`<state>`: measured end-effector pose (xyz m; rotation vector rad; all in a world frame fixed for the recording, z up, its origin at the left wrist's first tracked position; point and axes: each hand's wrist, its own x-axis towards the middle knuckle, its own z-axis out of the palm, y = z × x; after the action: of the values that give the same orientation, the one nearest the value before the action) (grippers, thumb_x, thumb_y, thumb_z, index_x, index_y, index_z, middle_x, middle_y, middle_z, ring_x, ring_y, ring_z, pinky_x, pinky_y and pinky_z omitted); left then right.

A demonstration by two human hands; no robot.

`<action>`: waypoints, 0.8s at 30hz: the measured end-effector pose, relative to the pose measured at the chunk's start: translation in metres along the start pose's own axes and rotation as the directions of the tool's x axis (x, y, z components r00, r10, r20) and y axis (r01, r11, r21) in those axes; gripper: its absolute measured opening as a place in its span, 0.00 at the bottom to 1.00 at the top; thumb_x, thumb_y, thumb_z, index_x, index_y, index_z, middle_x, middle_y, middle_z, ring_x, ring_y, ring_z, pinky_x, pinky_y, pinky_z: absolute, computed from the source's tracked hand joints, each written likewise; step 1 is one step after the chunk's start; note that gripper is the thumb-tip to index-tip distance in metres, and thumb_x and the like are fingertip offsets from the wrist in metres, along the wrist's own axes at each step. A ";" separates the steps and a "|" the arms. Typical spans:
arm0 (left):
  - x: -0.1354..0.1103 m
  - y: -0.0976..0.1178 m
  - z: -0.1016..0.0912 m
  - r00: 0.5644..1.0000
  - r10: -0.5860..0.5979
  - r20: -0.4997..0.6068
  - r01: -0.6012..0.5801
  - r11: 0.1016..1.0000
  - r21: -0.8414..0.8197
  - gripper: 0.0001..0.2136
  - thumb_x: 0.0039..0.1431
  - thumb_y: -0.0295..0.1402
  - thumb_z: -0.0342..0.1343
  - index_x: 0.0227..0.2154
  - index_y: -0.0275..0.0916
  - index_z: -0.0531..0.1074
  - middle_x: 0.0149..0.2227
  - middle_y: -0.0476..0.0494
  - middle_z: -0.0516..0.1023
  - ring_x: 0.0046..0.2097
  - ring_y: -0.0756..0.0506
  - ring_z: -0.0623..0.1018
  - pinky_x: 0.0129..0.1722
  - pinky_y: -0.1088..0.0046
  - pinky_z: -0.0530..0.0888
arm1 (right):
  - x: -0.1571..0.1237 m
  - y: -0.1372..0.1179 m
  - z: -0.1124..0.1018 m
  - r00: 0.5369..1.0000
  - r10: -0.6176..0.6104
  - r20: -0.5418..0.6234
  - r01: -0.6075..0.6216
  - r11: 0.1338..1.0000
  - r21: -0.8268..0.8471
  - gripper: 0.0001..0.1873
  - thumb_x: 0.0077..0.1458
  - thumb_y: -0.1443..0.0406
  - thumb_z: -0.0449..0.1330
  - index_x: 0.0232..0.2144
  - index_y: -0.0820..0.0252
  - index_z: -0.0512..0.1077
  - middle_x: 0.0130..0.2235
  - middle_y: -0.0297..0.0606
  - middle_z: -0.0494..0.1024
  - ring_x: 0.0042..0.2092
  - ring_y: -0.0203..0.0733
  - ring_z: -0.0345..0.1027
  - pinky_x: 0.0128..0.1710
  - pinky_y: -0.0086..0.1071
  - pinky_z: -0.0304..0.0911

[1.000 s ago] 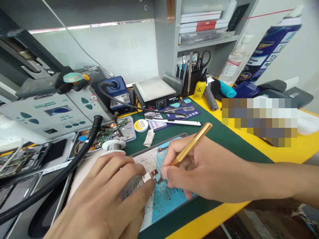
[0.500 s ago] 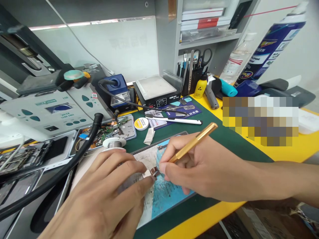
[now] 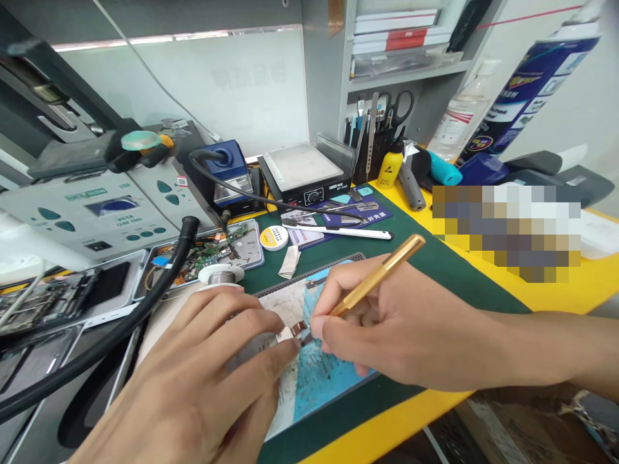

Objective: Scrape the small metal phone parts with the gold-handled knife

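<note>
My right hand (image 3: 387,328) is closed in a pen grip on a slim gold-coloured handle tool (image 3: 374,277), which slants down to the left. Its working tip is small and too indistinct to name. Just left of that tip lies a brown flex cable (image 3: 298,327) with a pale, flat piece (image 3: 284,335) at its base. My left hand (image 3: 207,367) pinches this small part between thumb and index finger, hiding most of it. Both hands are over a worn blue and grey work mat (image 3: 329,370), their fingertips close together.
A green mat (image 3: 406,258) lies underneath. Behind the hands are a solder spool (image 3: 221,276), a tray of circuit boards (image 3: 251,241), a round tin (image 3: 274,238), a white pen-like tool (image 3: 358,232) and a heating plate (image 3: 302,167). A black hose (image 3: 164,290) crosses the left side.
Both hands stay nearly in place. The gold tool's tip and the end of the flex cable have shifted slightly against each other. The camera view has moved a little.
</note>
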<state>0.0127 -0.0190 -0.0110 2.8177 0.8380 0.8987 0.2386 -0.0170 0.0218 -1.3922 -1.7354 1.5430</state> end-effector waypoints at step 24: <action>0.001 0.001 -0.001 1.000 -0.019 0.023 0.019 1.000 -0.017 0.10 0.63 0.23 0.55 0.40 0.45 0.78 0.39 0.51 0.78 0.46 0.46 0.74 0.51 0.64 0.69 | -0.002 -0.001 -0.001 1.000 0.014 -0.005 -0.014 0.999 -0.032 0.02 0.55 0.67 0.59 0.29 0.57 0.69 0.25 0.30 0.71 0.26 0.35 0.69 0.21 0.25 0.60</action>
<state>0.0133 -0.0196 -0.0097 2.7950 0.8485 0.8652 0.2398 -0.0178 0.0238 -1.4254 -1.7583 1.5249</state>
